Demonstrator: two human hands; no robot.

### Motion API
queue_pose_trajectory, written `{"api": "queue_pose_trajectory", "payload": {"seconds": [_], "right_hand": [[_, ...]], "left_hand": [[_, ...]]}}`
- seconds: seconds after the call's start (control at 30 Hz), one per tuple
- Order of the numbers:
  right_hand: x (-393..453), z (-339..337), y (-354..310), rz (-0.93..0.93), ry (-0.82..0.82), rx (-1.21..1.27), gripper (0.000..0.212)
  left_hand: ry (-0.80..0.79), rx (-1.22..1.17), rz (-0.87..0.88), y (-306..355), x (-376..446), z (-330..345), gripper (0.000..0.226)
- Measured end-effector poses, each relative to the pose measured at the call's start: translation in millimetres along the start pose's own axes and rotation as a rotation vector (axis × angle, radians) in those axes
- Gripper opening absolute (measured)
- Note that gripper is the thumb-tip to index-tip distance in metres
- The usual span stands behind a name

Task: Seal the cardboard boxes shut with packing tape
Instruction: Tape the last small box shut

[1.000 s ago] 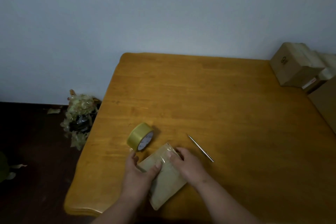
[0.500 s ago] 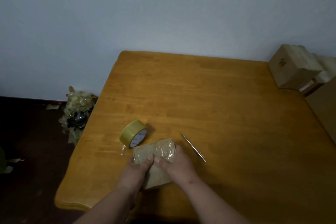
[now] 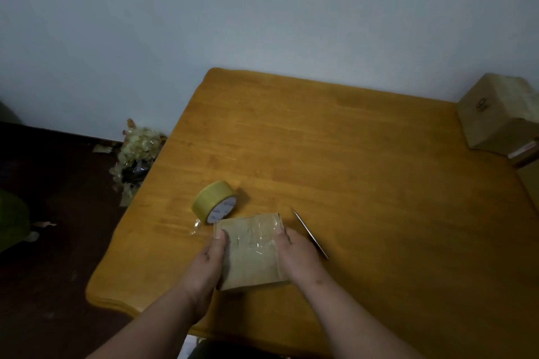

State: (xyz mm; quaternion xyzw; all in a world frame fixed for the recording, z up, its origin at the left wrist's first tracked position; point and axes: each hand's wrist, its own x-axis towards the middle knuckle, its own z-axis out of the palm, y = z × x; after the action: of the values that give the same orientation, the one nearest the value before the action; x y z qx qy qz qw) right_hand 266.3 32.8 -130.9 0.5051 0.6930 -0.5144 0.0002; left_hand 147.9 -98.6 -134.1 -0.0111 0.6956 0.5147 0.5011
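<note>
- On the dark floor at the far left, beside the table, lies a heap of crumpled tape scraps, pale and shiny.
- The wooden table is orange-brown, smooth, with rounded corners.
- The roll of packing tape stands tilted on its edge near the front left of the table, just behind the box; a short clear tail hangs from it.
- The left hand holds the left side of the small cardboard box, thumb on top, fingers curled under the side.
- The box is flat and matte brown, and glossy, wrinkled clear tape covers its top.
- The right hand grips the right side in the same way.
- A thin metal blade lies just right of this hand.
- More cardboard boxes stand at the far right edge.
</note>
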Motion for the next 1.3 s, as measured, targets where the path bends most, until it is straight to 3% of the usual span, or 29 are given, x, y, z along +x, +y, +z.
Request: {"api": "queue_pose_trajectory", "payload": {"seconds": [0.07,0.17,0.27,0.33,0.5,0.57,0.63,0.7,0.87,0.97,1.07,1.2,1.3], "right_hand": [[4,-5,-3,0.058,0.003,0.03,0.053],[9,1,-13,0.118,0.035,-0.073,0.07],[10,11,-18,0.064,0.144,-0.249,0.066],[8,10,-18,0.043,0.175,-0.284,0.058],[-2,12,-7,0.07,0.072,-0.071,0.04],[-11,19,-5,0.067,0.018,0.075,0.05],[-14,20,-5,0.041,0.009,0.072,0.054],[-16,14,-7,0.014,-0.014,0.031,0.046],[-35,6,4,0.051,-0.092,0.287,0.043],[-39,14,8,0.043,-0.003,0.283,0.044],[-43,13,5,0.023,0.098,0.209,0.039],[-55,-6,6,-0.023,0.2,0.257,0.035],[-62,-35,14,-0.011,0.231,0.309,0.038]], "left_hand": [[-0.006,-0.001,-0.058,5,-1,3,0.073],[0.016,0.138,0.005,14,-2,18,0.06],[0.206,0.331,0.126,15,2,20,0.061],[0.22,0.378,0.142,12,6,15,0.066],[0.037,0.08,0.037,2,6,9,0.069],[-0.098,0.059,0.064,1,6,3,0.065],[-0.219,0.047,0.077,1,8,-3,0.062],[-0.265,0.05,0.086,-1,9,-8,0.058],[-0.203,0.018,0.009,-13,13,-12,0.064],[-0.148,0.024,-0.051,-14,14,-8,0.067],[-0.124,-0.002,-0.088,-11,12,0,0.052],[-0.097,-0.001,0.024,-1,0,26,0.041],[-0.097,0.02,0.099,18,-10,59,0.052]]}}
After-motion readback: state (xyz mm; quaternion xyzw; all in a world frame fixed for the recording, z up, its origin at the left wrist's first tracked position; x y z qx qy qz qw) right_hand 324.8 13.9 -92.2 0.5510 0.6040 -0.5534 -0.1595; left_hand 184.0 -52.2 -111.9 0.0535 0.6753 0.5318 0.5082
